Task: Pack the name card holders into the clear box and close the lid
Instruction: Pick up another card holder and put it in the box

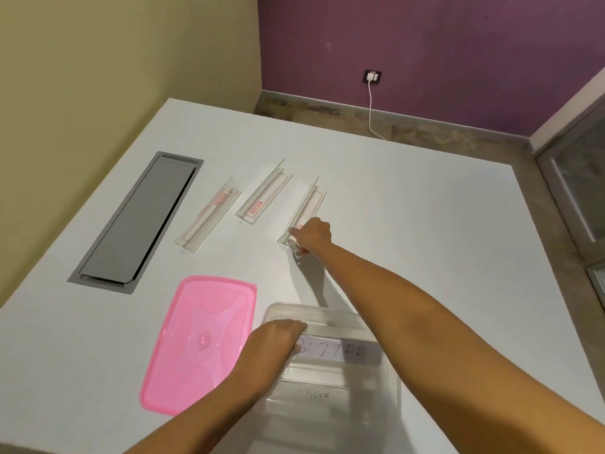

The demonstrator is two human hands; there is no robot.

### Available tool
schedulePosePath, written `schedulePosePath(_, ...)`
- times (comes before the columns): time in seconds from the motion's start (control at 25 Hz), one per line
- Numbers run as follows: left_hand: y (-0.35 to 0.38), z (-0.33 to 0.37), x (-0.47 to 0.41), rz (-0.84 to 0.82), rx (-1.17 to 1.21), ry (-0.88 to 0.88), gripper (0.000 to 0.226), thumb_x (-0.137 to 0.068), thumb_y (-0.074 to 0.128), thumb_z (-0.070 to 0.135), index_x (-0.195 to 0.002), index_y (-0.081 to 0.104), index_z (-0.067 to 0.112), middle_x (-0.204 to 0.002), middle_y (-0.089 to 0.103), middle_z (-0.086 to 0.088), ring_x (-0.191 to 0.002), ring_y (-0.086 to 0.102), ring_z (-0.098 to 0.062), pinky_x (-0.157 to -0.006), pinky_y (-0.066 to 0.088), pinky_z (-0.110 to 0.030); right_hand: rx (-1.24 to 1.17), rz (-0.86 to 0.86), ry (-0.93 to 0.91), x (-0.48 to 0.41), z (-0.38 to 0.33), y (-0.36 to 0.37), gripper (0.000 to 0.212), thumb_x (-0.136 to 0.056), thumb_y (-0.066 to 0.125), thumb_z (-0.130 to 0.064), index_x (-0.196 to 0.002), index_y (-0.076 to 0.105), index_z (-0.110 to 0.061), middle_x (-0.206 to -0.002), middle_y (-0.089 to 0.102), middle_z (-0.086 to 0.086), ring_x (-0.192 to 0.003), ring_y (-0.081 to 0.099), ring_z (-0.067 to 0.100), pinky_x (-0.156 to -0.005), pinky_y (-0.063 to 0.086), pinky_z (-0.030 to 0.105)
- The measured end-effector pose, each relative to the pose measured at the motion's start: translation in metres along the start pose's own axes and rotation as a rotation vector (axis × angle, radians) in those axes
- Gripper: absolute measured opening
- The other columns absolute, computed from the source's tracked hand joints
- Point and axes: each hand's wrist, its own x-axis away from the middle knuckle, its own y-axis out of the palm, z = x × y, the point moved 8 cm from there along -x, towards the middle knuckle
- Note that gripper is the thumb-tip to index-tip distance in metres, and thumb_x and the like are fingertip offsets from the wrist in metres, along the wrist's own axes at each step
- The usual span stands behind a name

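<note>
Three clear name card holders lie in a row on the white table [409,224]: a left holder [209,216], a middle holder [265,198] and a right holder [309,208]. My right hand [311,235] reaches out and pinches the near end of the right holder. The clear box [386,388] stands near the table's front edge with holders inside, one card reading "BUTTER" [337,352], another "TIGER". My left hand [278,339] rests on the box's left rim, fingers over the "BUTTER" holder. The pink lid [199,342] lies flat to the left of the box.
A grey cable hatch [137,221] is set into the table on the left. Beyond the table are a purple wall, a socket [372,77] with a white cable, and the floor. A glass door frame stands at the right.
</note>
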Motion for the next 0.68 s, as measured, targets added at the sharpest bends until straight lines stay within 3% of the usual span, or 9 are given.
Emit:
schedulePosePath(0.08, 0.002, -0.001, 0.000, 0.001, 0.022, -0.010, 0.034, -0.091, 0.056, 0.019, -0.124, 0.054, 0.023, -0.116, 0.066, 0.002, -0.105, 0.061, -0.017, -0.082, 0.049, -0.028, -0.043, 0.009, 0.028, -0.009, -0.002, 0.007, 0.035, -0.080, 0.065, -0.036, -0.062, 0.049, -0.010, -0.064, 0.066, 0.004, -0.064, 0.057, 0.020, -0.061, 0.049, 0.025)
schedulePosePath(0.16, 0.003, -0.003, -0.002, -0.001, 0.036, -0.023, 0.033, -0.091, 0.055, 0.020, -0.125, 0.052, 0.024, -0.117, 0.065, 0.003, -0.106, 0.059, -0.016, -0.085, 0.049, -0.029, -0.054, 0.003, 0.052, -0.015, -0.005, 0.011, 0.034, -0.077, 0.067, -0.030, -0.055, 0.048, -0.013, -0.046, 0.057, -0.003, -0.048, 0.051, 0.012, -0.046, 0.044, 0.020)
schedulePosePath(0.24, 0.004, -0.005, -0.004, -0.004, 0.038, -0.031, 0.032, -0.092, 0.054, 0.020, -0.123, 0.052, 0.025, -0.117, 0.065, 0.004, -0.105, 0.059, -0.015, -0.086, 0.050, -0.030, -0.045, 0.007, 0.052, -0.019, -0.008, 0.011, 0.031, -0.077, 0.065, -0.019, -0.056, 0.044, -0.013, -0.059, 0.058, 0.001, -0.054, 0.054, 0.016, -0.039, 0.035, 0.019)
schedulePosePath(0.32, 0.004, -0.006, -0.004, 0.001, 0.029, -0.033, 0.032, -0.092, 0.055, 0.020, -0.124, 0.052, 0.024, -0.118, 0.064, 0.004, -0.106, 0.058, -0.015, -0.087, 0.050, -0.030, -0.090, 0.015, 0.080, -0.022, -0.006, 0.009, 0.025, -0.078, 0.061, -0.007, -0.062, 0.042, -0.011, -0.074, 0.055, 0.007, -0.069, 0.055, 0.023, -0.041, 0.037, 0.021)
schedulePosePath(0.4, 0.005, -0.006, -0.004, 0.016, 0.024, -0.025, 0.035, -0.092, 0.055, 0.020, -0.126, 0.051, 0.025, -0.121, 0.064, 0.004, -0.109, 0.058, -0.015, -0.088, 0.049, -0.029, -0.129, 0.007, 0.122, -0.020, 0.001, 0.004, 0.016, -0.080, 0.057, -0.001, -0.071, 0.046, -0.008, -0.085, 0.056, 0.010, -0.069, 0.058, 0.025, -0.044, 0.043, 0.024)
schedulePosePath(0.52, 0.006, -0.005, -0.004, 0.021, -0.004, 0.003, 0.038, -0.092, 0.056, 0.019, -0.130, 0.051, 0.023, -0.126, 0.062, 0.003, -0.113, 0.057, -0.015, -0.090, 0.049, -0.028, -0.388, -0.024, 0.156, -0.005, 0.016, -0.010, 0.014, -0.080, 0.054, 0.009, -0.075, 0.059, -0.003, -0.079, 0.060, 0.014, -0.068, 0.065, 0.031, -0.064, 0.055, 0.030)
schedulePosePath(0.6, 0.005, -0.002, -0.004, 0.025, -0.034, 0.035, 0.042, -0.091, 0.058, 0.018, -0.132, 0.050, 0.021, -0.129, 0.061, 0.002, -0.114, 0.058, -0.017, -0.091, 0.050, -0.028, -0.620, -0.069, 0.143, 0.014, 0.027, -0.021, 0.019, -0.081, 0.049, 0.014, -0.086, 0.066, 0.006, -0.073, 0.057, 0.014, -0.063, 0.056, 0.027, -0.066, 0.052, 0.030)
schedulePosePath(0.68, -0.005, 0.005, -0.004, 0.061, -0.039, 0.083, 0.044, -0.086, 0.066, 0.019, -0.128, 0.055, 0.018, -0.123, 0.065, 0.000, -0.108, 0.062, -0.019, -0.083, 0.054, -0.029, -0.701, -0.122, 0.097, 0.038, 0.037, -0.034, 0.024, -0.087, 0.048, 0.012, -0.104, 0.063, 0.005, -0.074, 0.059, 0.012, -0.064, 0.055, 0.021, -0.066, 0.052, 0.026)
